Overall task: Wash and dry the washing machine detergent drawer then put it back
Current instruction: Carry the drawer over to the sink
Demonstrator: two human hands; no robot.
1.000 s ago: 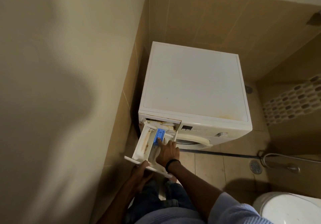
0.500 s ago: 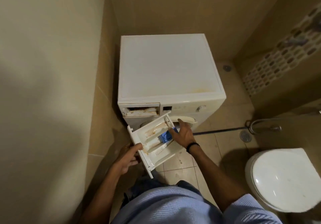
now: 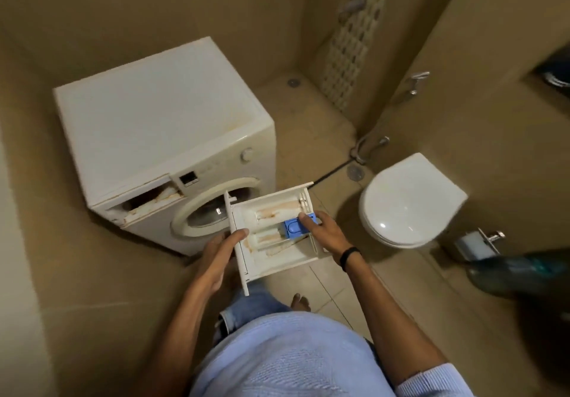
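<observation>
I hold the white detergent drawer point(image 3: 271, 253) in the air in front of the washing machine point(image 3: 160, 137). Brown stains streak its compartments, and a blue insert point(image 3: 292, 229) sits in the middle. My left hand point(image 3: 220, 250) grips the drawer's front panel, thumb on top. My right hand point(image 3: 322, 233) holds the back end, with the thumb lying on the blue insert. The empty drawer slot point(image 3: 148, 201) gapes at the machine's top left, stained at its edges.
A white toilet point(image 3: 410, 197) with its lid down stands to the right. A hose and tap point(image 3: 370, 147) hang on the wall behind it, with a floor drain point(image 3: 355, 172) below. A toilet roll holder point(image 3: 478, 244) and a dark bag point(image 3: 518, 270) are at far right.
The drawer has come fully out of its slot and moved right, away from the machine. My view has turned right towards the toilet.
</observation>
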